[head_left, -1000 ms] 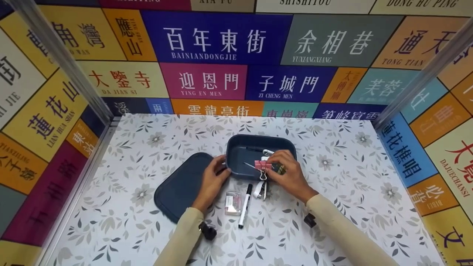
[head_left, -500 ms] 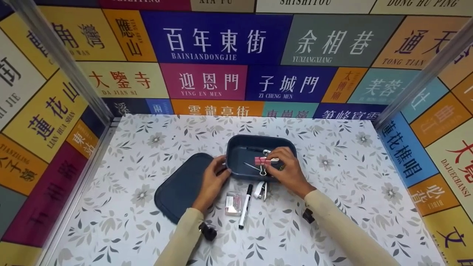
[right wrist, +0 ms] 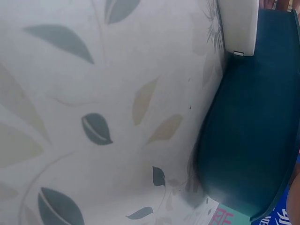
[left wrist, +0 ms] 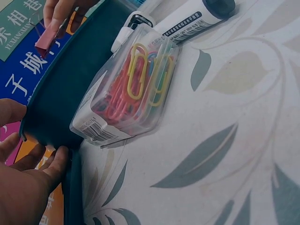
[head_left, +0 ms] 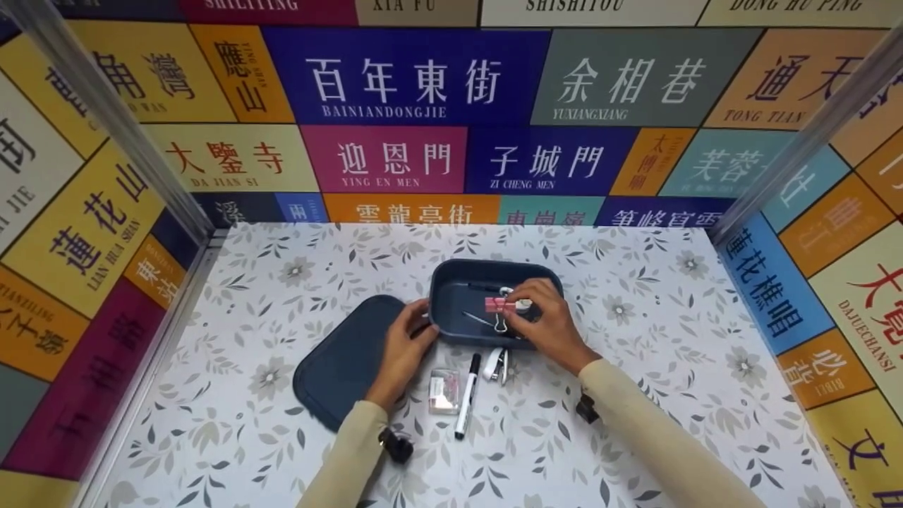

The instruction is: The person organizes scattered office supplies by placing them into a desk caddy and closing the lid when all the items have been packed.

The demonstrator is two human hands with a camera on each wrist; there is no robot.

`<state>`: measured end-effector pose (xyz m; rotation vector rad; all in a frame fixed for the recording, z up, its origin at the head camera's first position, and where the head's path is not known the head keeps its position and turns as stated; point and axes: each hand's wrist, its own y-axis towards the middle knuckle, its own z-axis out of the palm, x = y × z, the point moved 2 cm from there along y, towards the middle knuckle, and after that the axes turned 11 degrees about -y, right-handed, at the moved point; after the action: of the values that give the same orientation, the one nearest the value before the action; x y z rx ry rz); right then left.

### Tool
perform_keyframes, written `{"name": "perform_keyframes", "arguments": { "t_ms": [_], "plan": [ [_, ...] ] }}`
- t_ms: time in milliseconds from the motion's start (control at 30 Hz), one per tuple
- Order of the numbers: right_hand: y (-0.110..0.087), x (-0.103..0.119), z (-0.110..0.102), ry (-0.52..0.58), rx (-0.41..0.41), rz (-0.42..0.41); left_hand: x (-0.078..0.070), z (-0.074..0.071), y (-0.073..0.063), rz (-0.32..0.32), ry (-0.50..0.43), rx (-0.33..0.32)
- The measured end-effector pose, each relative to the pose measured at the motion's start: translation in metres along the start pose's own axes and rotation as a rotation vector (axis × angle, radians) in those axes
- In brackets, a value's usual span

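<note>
A pink binder clip (head_left: 492, 304) is pinched in my right hand (head_left: 554, 324), held over the dark blue box (head_left: 451, 337). Its wire handle points toward me, and the left wrist view catches the same clip (left wrist: 46, 40) above the box wall. At the box's near left corner, my left hand (head_left: 403, 351) grips the rim and outer wall. Inside the box lie a dark slim pen-like item (head_left: 483, 287) and a thin silvery rod (head_left: 477, 317). A white item (head_left: 523, 305) shows partly behind the right fingers. The right hand hides the rest of the contents.
Left of the box lies its dark blue lid (head_left: 346, 360), partly under the left forearm. In front stand a clear case of coloured paper clips (left wrist: 136, 79), a white marker with black cap (head_left: 465, 402) and a small white stapler (head_left: 498, 365). Printed panels surround the table.
My right hand, still pinching the binder clip, has shifted slightly left and its wrist has turned a little. The left hand stays at the box corner. The head view has tilted slightly.
</note>
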<state>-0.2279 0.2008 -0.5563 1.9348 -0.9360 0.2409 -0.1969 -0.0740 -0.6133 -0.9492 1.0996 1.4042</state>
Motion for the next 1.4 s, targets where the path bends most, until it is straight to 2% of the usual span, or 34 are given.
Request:
{"name": "perform_keyframes", "arguments": {
  "t_ms": [67, 167, 300, 400, 567, 833, 1400],
  "plan": [
    [-0.002, -0.008, 0.003, 0.000, 0.014, 0.004, 0.000, 0.000, -0.002, 0.003, 0.001, -0.003],
    [0.001, 0.001, 0.003, -0.008, 0.006, 0.013, 0.001, 0.000, -0.003, 0.009, -0.001, -0.004],
    [0.006, 0.024, -0.002, 0.004, -0.007, 0.037, 0.002, 0.000, -0.004, -0.004, 0.005, -0.002],
    [0.007, 0.026, -0.002, 0.022, -0.003, 0.050, 0.003, 0.000, -0.005, -0.018, 0.014, -0.003],
    [0.007, 0.026, 0.000, 0.013, -0.012, 0.054, 0.005, 0.001, -0.005, -0.027, 0.018, -0.009],
    [0.008, 0.020, 0.002, -0.039, -0.041, 0.009, 0.005, 0.001, -0.005, -0.029, 0.002, -0.018],
    [0.000, 0.026, -0.014, 0.015, -0.021, 0.051, 0.001, 0.001, 0.001, -0.004, -0.011, -0.003]
  ]
}}
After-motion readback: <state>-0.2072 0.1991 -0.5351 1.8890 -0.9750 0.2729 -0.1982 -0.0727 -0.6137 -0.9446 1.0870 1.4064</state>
